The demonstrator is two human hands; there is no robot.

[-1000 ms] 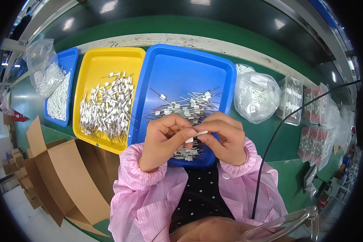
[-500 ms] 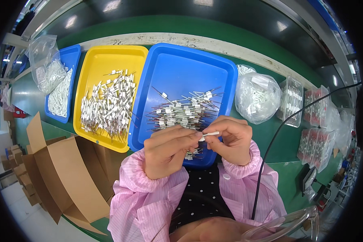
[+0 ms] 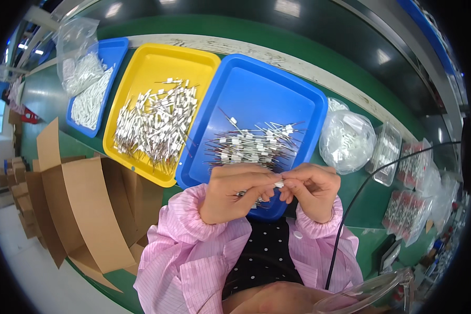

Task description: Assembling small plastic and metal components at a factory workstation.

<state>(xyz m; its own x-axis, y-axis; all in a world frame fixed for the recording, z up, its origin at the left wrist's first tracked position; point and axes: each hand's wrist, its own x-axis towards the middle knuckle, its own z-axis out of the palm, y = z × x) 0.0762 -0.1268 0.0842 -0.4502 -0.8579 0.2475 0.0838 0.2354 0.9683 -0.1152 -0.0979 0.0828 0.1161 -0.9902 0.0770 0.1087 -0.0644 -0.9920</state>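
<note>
My left hand and my right hand meet over the near edge of the large blue tray. Between their pinched fingertips is a small white piece, mostly covered by the fingers. Both hands are closed on it. Beneath and beyond them, a heap of thin wire-leaded parts with white bodies lies in the blue tray. A yellow tray to its left carries another heap of similar leaded parts.
At far left, a smaller blue tray holds white tubes and a clear bag. An open cardboard box stands near left. To the right are a bag of white pieces, a clear box and a black cable.
The view has turned, so the trays appear shifted right. My fingertips have closed further over the white piece, which showed longer between them before.
</note>
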